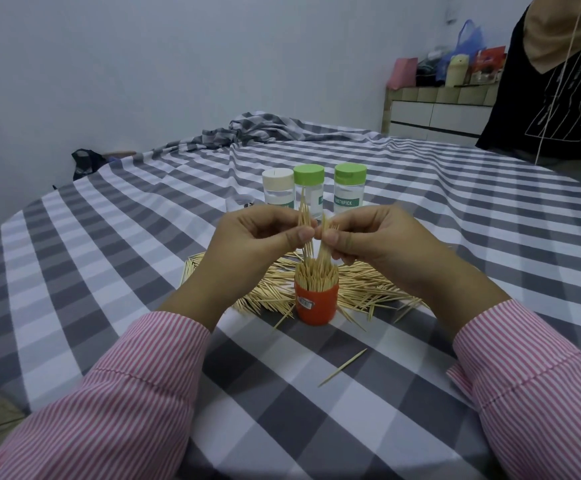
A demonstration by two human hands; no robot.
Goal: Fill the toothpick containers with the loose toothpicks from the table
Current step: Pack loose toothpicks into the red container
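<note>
An open red toothpick container (316, 304) stands on the checked tablecloth (143, 237), packed with upright toothpicks. Just above it my left hand (247, 242) pinches a small bundle of toothpicks (304, 216) held upright. Beside it my right hand (372, 237) pinches a second small bundle (323, 252) whose lower ends dip into the container's mouth. A heap of loose toothpicks (365, 291) lies spread around and behind the container. Farther back stand three clear closed jars: one with a white lid (277, 187) and two with green lids (309, 188) (350, 187).
A single stray toothpick (343, 367) lies on the cloth near my right sleeve. A person in a black shirt (552, 91) stands at the table's far right. Bunched cloth (247, 129) lies at the far edge, and a cluttered white dresser (438, 112) stands behind.
</note>
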